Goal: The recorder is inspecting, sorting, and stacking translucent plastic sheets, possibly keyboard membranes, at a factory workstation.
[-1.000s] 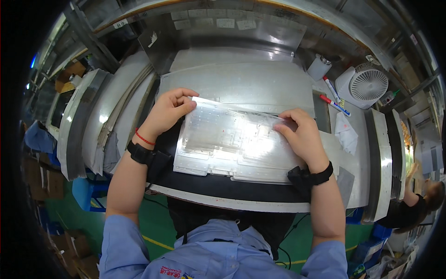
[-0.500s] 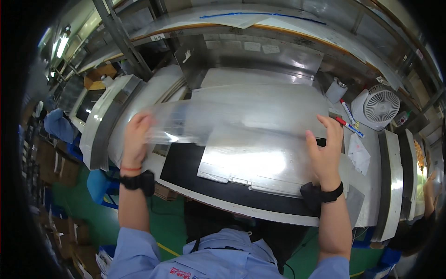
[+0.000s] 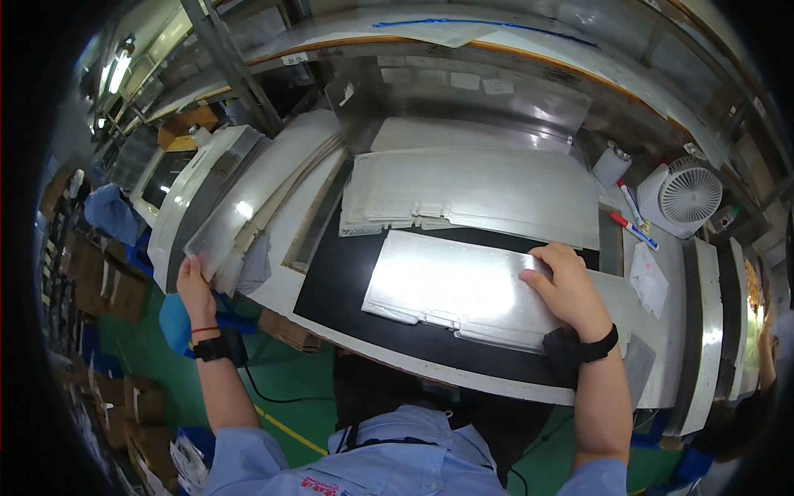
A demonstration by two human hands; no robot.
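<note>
Silvery sheet stack (image 3: 451, 285) under the right hand (image 3: 571, 285), thumb and fingers apart; left hand (image 3: 195, 289) at the near end of another sheet pile (image 3: 263, 186), grip unclear; beyond the hands, larger stack (image 3: 480, 188); past right hand, white fan (image 3: 688, 198).

Red lettering (image 3: 319, 486) on shirt (image 3: 405, 467), seemingly illegible

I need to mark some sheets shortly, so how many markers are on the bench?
2. One marker lies beside the white fan; the other marker lies between the fan and the right hand. More could be hidden.
</note>
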